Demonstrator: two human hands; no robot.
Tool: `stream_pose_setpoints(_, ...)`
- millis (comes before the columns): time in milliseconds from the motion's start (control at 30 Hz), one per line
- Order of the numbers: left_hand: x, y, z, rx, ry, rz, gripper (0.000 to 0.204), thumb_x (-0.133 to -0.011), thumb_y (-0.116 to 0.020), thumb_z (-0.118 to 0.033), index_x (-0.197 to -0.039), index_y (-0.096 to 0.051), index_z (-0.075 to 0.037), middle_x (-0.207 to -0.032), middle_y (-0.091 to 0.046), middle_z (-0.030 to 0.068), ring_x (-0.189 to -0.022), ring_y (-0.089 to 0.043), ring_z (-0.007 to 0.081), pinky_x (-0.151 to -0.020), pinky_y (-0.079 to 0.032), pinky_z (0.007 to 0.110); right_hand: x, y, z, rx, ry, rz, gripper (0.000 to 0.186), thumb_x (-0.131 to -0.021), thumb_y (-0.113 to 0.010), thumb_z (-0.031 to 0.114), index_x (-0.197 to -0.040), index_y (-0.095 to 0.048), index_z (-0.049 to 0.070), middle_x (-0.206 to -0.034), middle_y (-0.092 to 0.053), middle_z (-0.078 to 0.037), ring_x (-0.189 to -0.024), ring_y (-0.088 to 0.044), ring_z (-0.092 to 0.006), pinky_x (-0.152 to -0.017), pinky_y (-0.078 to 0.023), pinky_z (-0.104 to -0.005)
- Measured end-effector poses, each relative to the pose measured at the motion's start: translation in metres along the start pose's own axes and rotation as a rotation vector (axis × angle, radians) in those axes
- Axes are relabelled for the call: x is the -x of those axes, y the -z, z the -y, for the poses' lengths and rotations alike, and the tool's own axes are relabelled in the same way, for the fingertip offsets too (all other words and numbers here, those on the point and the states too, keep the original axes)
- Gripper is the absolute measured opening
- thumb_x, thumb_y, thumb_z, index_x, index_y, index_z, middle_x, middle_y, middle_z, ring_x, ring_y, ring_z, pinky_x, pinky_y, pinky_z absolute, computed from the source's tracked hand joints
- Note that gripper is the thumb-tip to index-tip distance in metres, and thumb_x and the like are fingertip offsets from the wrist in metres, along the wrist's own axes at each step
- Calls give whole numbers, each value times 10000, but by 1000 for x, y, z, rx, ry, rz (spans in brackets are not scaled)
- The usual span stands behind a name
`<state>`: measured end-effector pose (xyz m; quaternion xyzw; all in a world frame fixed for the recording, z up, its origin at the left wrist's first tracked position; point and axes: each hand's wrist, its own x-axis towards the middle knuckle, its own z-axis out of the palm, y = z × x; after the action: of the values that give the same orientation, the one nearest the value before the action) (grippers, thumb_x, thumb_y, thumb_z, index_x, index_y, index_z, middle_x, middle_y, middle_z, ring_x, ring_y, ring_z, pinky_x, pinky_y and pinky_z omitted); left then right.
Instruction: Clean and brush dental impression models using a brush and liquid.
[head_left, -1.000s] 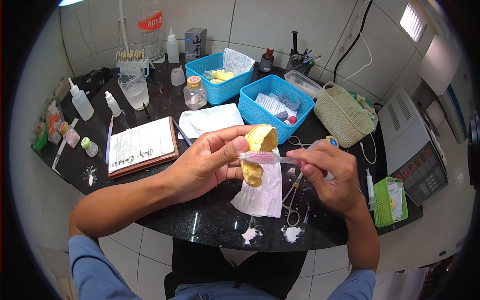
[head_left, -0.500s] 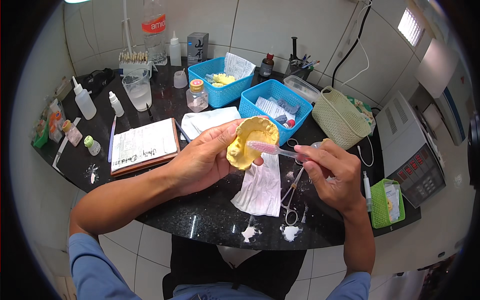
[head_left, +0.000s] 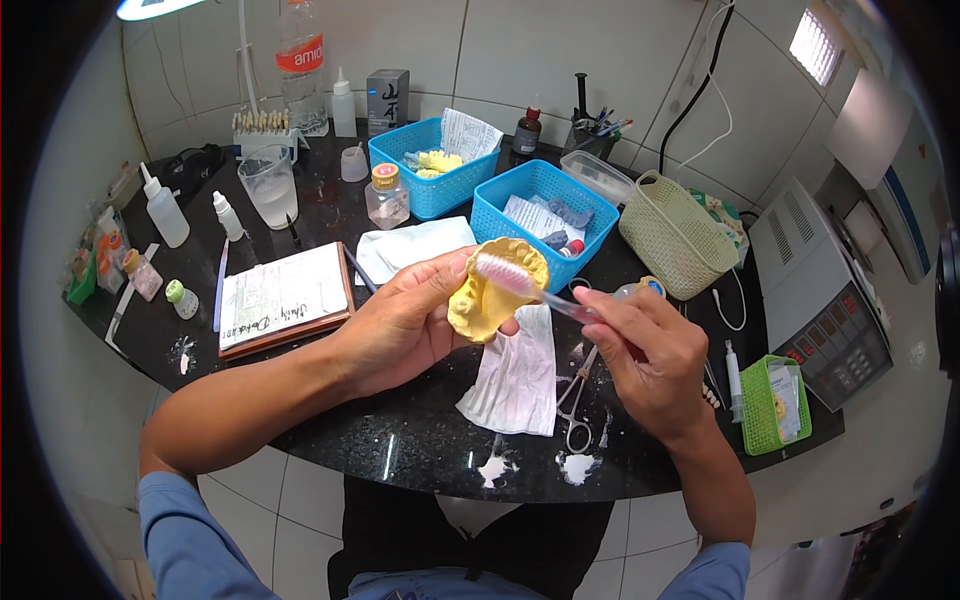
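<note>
My left hand point(head_left: 405, 318) is closed round the edge of a yellow plaster dental cast point(head_left: 483, 312), holding it tilted up above the table. In my right hand point(head_left: 655, 360) is a clear-handled toothbrush point(head_left: 510, 275) with pinkish-white bristles, its head lying against the inner side of the cast. Beneath the cast, a crumpled white cloth point(head_left: 512, 385) rests on the black tabletop. Scissor-handled forceps point(head_left: 578, 425) lie beside the cloth, partly covered by my right hand from above. Two small heaps of white powder point(head_left: 577, 467) sit near the front edge.
Two blue baskets point(head_left: 478, 215) with papers and casts stand behind my hands. A clipboard point(head_left: 285, 300) lies at left, near a measuring cup point(head_left: 270, 190) and small bottles. At right are a pale green basket point(head_left: 675, 245), a small green basket point(head_left: 760, 440) and a grey machine point(head_left: 800, 260).
The toothbrush head has moved up and left across the cast, and its handle now slants more. My right hand has shifted slightly left; my left hand keeps its grip.
</note>
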<state>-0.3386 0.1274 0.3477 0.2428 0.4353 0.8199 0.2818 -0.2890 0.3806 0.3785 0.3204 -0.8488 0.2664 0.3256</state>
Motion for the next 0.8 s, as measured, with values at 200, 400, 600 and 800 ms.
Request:
stream_pose_setpoints(200,0,1,1,12,-2,-40,562,-1023,-478,-402,-1423,-392,-18,-1317,-557,141,-1103,-621,193,-965,-525,340,1,-1,-1,-11,-11,80,309,-832,-751,108,-1134,-716,55,-761,-638,-60,-566,-588,-141,-492,-472,-282)
stream_pose_setpoints(400,1,-6,-2,45,-15,-71,487,-1048,-447,-361,-1375,-426,-1,-1241,-590,131,-1056,-649,217,-967,-510,342,0,-1,-2,-49,-14,56,280,-857,-731,99,-1131,-715,43,-752,-634,-63,-550,-570,-138,-491,-456,-267)
stream_pose_setpoints(600,1,-3,-4,-9,-10,-91,527,-1020,-510,-370,-1405,-411,-24,-1256,-571,102,-1066,-624,173,-948,-522,321,-2,4,0,-120,-41,9,253,-877,-703,76,-1126,-714,34,-763,-645,-64,-553,-559,-122,-498,-445,-252)
stream_pose_setpoints(800,1,-8,-5,-22,-11,-115,545,-1001,-546,-391,-1390,-413,-33,-1241,-570,68,-1111,-588,134,-999,-481,316,-2,3,-8,-100,5,94,247,-868,-715,83,-1109,-715,28,-759,-645,-56,-562,-563,-113,-497,-450,-248)
